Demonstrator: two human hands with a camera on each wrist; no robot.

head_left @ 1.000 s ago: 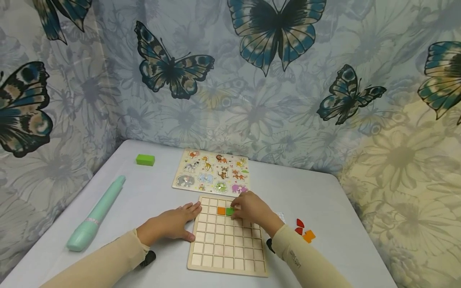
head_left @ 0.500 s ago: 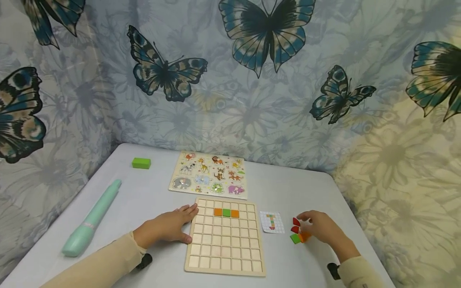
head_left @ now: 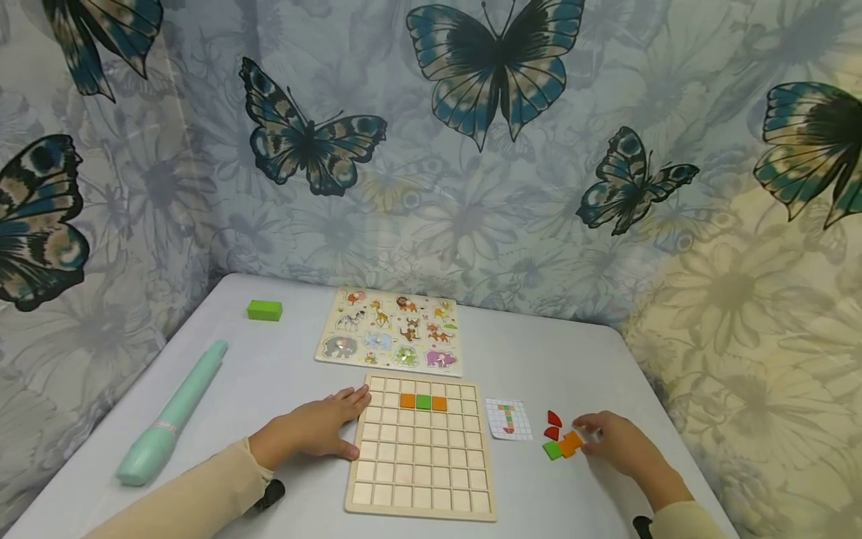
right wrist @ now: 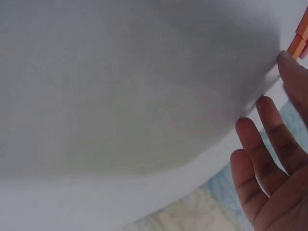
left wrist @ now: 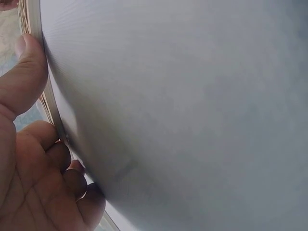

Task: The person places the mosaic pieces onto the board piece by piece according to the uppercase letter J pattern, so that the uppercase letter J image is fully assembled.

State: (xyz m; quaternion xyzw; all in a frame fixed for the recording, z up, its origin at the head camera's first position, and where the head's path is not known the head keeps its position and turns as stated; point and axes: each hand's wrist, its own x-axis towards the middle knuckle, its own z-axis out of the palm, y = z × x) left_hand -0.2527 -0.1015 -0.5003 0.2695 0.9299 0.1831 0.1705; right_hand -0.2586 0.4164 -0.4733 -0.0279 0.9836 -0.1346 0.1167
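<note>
A wooden grid board (head_left: 421, 473) lies in the middle of the table, with an orange tile (head_left: 408, 400), a green tile (head_left: 423, 402) and another orange tile (head_left: 439, 403) side by side in its second row. My left hand (head_left: 315, 425) rests at the board's left edge, thumb and fingertips against the rim. To the right, my right hand (head_left: 616, 443) is beside two overlapping orange tiles (head_left: 571, 444), a loose green tile (head_left: 553, 450) and red quarter-round pieces (head_left: 554, 418). In the right wrist view its fingers (right wrist: 250, 137) are spread, the thumb tip at the orange tiles' edge.
A pattern card (head_left: 509, 419) lies between the board and the loose pieces. Behind the board is an animal puzzle (head_left: 390, 329). A green block (head_left: 265, 310) and a long mint-coloured object (head_left: 176, 412) are on the left. A butterfly-print cloth wall stands behind the table.
My right hand has left an orange tile beside the green one on the board and moved right to the loose pieces, where it has drawn back slightly. My left hand stays at the board's edge.
</note>
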